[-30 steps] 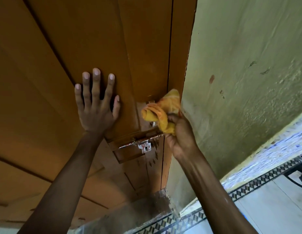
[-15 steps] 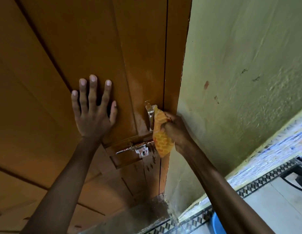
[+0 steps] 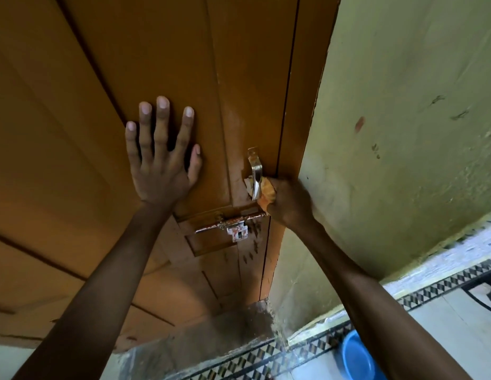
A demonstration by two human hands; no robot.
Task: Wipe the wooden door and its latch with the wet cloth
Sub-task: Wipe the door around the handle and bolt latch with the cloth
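Orange cloth [image 3: 267, 191] bunched in my clenched right hand [image 3: 289, 200] scrubs behind the metal door handle [image 3: 255, 174]; left hand [image 3: 162, 163] splayed flat on the wooden door [image 3: 156, 50]. Cloth risks snagging the sliding latch [image 3: 232, 223] below.

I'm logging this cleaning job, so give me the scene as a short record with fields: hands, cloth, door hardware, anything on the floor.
left hand: open, palm flat on the wooden door
right hand: grip closed on the cloth
cloth: orange, bunched, pressed by the metal handle
latch: sliding bolt below the handle, not touched
floor: blue bowl at lower right
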